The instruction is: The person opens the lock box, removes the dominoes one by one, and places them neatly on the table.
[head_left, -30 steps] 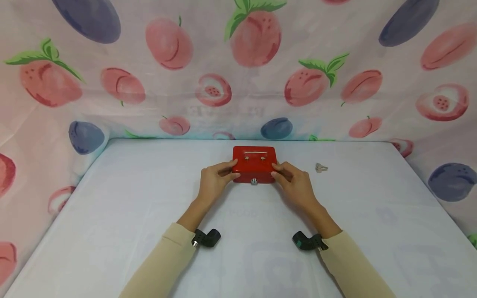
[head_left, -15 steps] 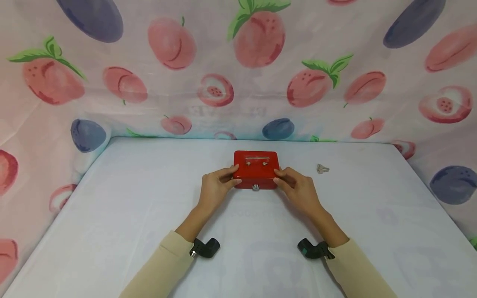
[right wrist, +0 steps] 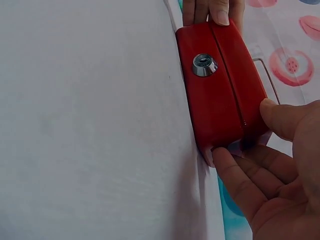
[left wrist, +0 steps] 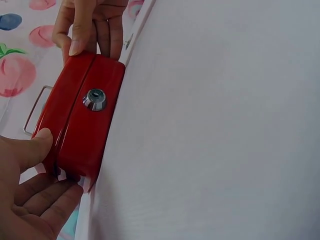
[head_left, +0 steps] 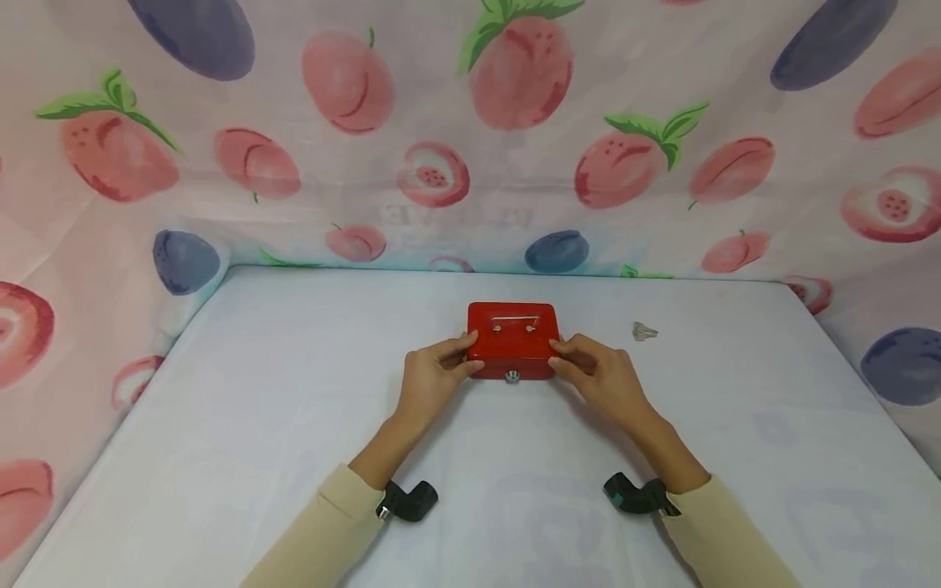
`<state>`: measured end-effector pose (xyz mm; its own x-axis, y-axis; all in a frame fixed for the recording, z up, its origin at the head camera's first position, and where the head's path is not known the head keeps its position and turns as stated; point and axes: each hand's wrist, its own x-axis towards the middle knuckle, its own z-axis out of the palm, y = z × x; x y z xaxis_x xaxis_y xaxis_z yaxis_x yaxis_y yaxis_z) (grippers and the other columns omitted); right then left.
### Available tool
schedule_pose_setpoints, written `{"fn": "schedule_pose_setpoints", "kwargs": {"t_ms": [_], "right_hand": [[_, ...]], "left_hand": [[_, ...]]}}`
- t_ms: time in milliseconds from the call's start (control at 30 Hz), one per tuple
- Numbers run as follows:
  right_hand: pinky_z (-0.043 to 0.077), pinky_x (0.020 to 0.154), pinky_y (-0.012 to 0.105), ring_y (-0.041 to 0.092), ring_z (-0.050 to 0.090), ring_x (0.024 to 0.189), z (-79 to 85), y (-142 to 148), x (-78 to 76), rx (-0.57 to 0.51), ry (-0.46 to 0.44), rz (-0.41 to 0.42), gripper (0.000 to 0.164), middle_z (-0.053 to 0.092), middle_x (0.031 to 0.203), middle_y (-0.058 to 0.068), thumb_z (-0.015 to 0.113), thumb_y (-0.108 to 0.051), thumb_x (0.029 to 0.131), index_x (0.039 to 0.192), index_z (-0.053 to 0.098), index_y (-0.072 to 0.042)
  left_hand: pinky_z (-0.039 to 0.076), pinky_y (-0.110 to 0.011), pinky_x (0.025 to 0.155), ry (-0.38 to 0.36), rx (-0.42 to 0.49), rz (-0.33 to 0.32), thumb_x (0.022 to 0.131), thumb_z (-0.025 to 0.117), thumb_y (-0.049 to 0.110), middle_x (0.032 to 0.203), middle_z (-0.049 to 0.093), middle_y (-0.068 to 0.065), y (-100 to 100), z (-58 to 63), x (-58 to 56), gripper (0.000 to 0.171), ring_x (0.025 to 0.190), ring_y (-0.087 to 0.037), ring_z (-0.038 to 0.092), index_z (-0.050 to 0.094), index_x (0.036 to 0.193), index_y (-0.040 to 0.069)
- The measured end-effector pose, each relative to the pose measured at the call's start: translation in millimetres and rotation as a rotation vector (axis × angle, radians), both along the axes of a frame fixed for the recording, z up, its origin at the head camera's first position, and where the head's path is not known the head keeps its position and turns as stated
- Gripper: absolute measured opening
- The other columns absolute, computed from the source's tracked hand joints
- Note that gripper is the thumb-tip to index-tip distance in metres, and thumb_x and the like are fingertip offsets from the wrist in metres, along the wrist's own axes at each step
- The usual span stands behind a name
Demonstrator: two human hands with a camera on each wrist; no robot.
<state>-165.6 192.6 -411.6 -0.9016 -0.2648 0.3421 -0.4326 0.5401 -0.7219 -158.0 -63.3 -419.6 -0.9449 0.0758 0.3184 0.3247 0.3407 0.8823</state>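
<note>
A red metal cash box (head_left: pixel 515 347) rests on the white-covered table, lid down, with a wire handle on top and a round silver lock (left wrist: pixel 95 99) on its front. My left hand (head_left: pixel 430 376) grips its left end. In the left wrist view the thumb presses near the lid's edge and the fingers lie against the end below. At the other end my right hand (head_left: pixel 599 376) holds the box the same way, its thumb (right wrist: pixel 280 116) on the lid side. The lock's keyhole faces me.
A small bunch of keys (head_left: pixel 644 331) lies on the white table (head_left: pixel 294 392), right of the box. Behind the table's far edge hangs a fruit-print cloth (head_left: pixel 279 220), which also lines both sides. Black cameras sit on both wrists.
Both hands have drawn the cash box a little toward me, away from the table's far edge. The keys lie where they were, and the head view has shifted slightly.
</note>
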Motion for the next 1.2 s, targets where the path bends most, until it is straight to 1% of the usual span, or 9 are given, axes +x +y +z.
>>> {"fn": "schedule_pose_setpoints", "kwargs": {"t_ms": [233,400,567,733,933,1067,1200], "right_hand": [[0.054,0.079,0.04,0.026,0.069,0.091,-3.4,5.5,7.5,0.011,0.059,0.022,0.018,0.069,0.108,0.012,0.074,-0.008,0.083,0.101,0.07,-0.008],[0.055,0.079,0.038,0.023,0.068,0.093,-3.8,8.9,14.1,0.042,0.083,0.015,0.02,0.07,0.107,0.009,0.075,-0.009,0.083,0.102,0.07,-0.009],[0.055,0.077,0.037,0.023,0.069,0.092,-2.6,11.0,20.0,0.046,0.079,0.011,0.022,0.07,0.106,0.009,0.075,-0.008,0.082,0.104,0.071,-0.009],[0.055,0.076,0.035,0.022,0.07,0.089,-3.1,10.6,22.3,0.025,0.073,0.033,0.025,0.071,0.103,0.01,0.076,-0.006,0.081,0.105,0.071,-0.009],[0.055,0.076,0.03,0.018,0.07,0.088,-4.7,10.0,22.8,0.025,0.09,0.046,0.024,0.072,0.101,0.006,0.078,-0.006,0.079,0.102,0.072,-0.011],[0.054,0.076,0.028,0.018,0.07,0.088,-4.6,10.6,24.1,0.013,0.073,0.057,0.024,0.071,0.103,0.006,0.078,-0.005,0.078,0.1,0.072,-0.011],[0.054,0.077,0.03,0.019,0.069,0.09,-3.4,11.7,26.9,0.011,0.046,0.067,0.024,0.071,0.104,0.006,0.078,-0.006,0.079,0.101,0.072,-0.012]], "left_hand": [[0.053,-0.03,0.08,-0.009,0.001,-0.012,0.078,0.077,0.003,0.121,0.062,-0.016,2.5,0.4,7.4,0.045,0.104,-0.026,0.064,0.065,0.121,0.001],[0.053,-0.029,0.079,-0.021,0.0,-0.024,0.078,0.077,0.003,0.12,0.063,-0.016,4.7,0.0,11.4,0.044,0.104,-0.024,0.064,0.065,0.121,0.002],[0.053,-0.027,0.079,-0.026,-0.01,-0.037,0.078,0.078,0.005,0.12,0.063,-0.013,5.1,-0.9,13.6,0.045,0.103,-0.021,0.065,0.065,0.121,0.003],[0.053,-0.028,0.079,-0.019,0.001,-0.047,0.078,0.078,0.004,0.119,0.064,-0.012,1.1,-0.4,17.8,0.044,0.104,-0.021,0.065,0.066,0.121,0.003],[0.053,-0.028,0.079,-0.016,-0.003,-0.059,0.078,0.078,0.004,0.118,0.065,-0.011,-3.9,0.3,21.9,0.044,0.104,-0.021,0.064,0.066,0.121,0.004],[0.054,-0.028,0.078,-0.012,-0.007,-0.064,0.078,0.078,0.004,0.118,0.065,-0.011,-5.4,0.0,24.4,0.044,0.103,-0.021,0.065,0.067,0.12,0.004],[0.054,-0.028,0.077,0.002,-0.008,-0.067,0.076,0.079,0.003,0.117,0.065,-0.012,-6.1,0.1,27.6,0.044,0.102,-0.021,0.065,0.067,0.119,0.003]]}}
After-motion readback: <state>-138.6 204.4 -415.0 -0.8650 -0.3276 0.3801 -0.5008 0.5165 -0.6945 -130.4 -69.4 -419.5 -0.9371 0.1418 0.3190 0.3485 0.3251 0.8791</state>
